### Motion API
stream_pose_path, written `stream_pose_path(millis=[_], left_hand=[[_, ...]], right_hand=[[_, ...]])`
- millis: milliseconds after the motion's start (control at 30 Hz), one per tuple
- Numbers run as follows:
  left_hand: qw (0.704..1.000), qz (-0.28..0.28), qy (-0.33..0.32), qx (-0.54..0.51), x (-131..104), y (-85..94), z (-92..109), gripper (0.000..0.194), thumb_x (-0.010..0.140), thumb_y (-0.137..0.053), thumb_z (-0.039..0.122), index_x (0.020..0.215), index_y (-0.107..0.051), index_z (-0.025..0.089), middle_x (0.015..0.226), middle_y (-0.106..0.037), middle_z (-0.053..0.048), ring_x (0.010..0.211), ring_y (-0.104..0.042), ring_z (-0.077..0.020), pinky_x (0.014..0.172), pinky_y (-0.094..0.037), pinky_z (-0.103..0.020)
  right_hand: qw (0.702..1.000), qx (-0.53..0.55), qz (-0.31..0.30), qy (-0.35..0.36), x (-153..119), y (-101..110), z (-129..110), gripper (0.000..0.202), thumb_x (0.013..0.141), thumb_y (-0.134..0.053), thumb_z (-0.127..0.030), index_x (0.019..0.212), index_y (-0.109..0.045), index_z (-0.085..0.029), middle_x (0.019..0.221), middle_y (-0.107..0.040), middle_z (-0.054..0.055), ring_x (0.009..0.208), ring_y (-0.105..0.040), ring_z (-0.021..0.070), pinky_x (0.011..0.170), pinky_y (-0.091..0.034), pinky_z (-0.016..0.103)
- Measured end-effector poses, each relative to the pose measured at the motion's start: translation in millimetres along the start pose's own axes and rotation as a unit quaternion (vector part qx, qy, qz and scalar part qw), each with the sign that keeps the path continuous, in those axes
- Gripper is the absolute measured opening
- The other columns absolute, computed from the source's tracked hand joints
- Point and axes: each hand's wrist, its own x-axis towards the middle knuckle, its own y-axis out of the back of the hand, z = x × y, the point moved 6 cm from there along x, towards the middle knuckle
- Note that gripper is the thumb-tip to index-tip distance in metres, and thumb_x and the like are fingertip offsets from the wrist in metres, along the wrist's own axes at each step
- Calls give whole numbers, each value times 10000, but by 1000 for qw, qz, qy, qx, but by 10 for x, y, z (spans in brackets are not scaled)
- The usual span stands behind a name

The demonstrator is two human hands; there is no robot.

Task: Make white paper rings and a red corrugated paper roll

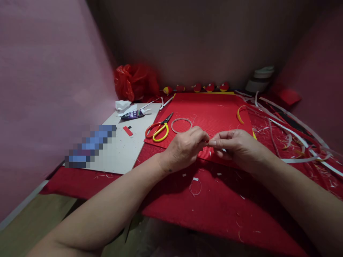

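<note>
Over the front part of a red corrugated sheet, my left hand and my right hand meet fingertip to fingertip. Both are closed in a pinch around something tiny and reddish, mostly hidden by the fingers. A small pale and dark bit shows under my right fingers, too little to name. Left of my left hand lie scissors with one red and one yellow handle, blades slightly apart. A thin coiled ring rests between the scissors and my left hand.
A pale board at left bears a glue tube, crumpled tissue and a red strip. Several red-and-yellow figures line the back near a red plastic bag. Loose strips tangle at right; a lidded container stands behind.
</note>
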Motion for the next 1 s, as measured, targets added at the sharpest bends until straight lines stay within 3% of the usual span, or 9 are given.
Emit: stream_pose_path(millis=[233, 467, 600, 800, 1000], left_hand=[[996, -34, 0, 86, -28, -64, -8, 112, 859, -379, 112, 807, -477, 130, 728, -525, -21, 640, -484, -88, 575, -425, -196], [992, -43, -12, 114, -48, -80, 12, 138, 879, -349, 136, 833, -479, 128, 750, -532, -25, 632, -493, -88, 555, -435, -196], [999, -18, 1, 48, -23, -34, 10, 103, 862, -411, 129, 823, -506, 127, 731, -552, -23, 649, -518, -85, 588, -452, -197], [981, -4, 111, -160, -2, -11, -112, 55, 834, -492, 134, 832, -545, 123, 701, -573, -11, 577, -561, -54, 562, -478, -166], [978, 18, 107, -178, 2, 6, -103, 58, 826, -497, 120, 807, -552, 124, 698, -556, -11, 602, -555, -65, 574, -475, -181]], right_hand=[[999, -6, 13, 41, -20, -38, -30, 258, 664, -674, -288, 510, -519, -149, 423, -432, -35, 401, -320, 50, 409, -199, 226], [999, -16, 21, 23, -33, -51, -23, 259, 662, -669, -300, 514, -518, -150, 419, -423, -36, 388, -309, 49, 400, -190, 227], [999, -7, 11, 42, -22, -37, -39, 220, 664, -665, -283, 531, -542, -158, 435, -447, -30, 400, -323, 58, 411, -214, 233], [998, 13, -4, 56, -4, -17, -57, 146, 658, -675, -270, 605, -598, -158, 497, -517, -13, 432, -391, 67, 431, -269, 226], [998, 31, -29, 47, -7, -37, -51, 152, 648, -695, -262, 590, -603, -156, 495, -535, -12, 426, -401, 57, 429, -262, 217]])
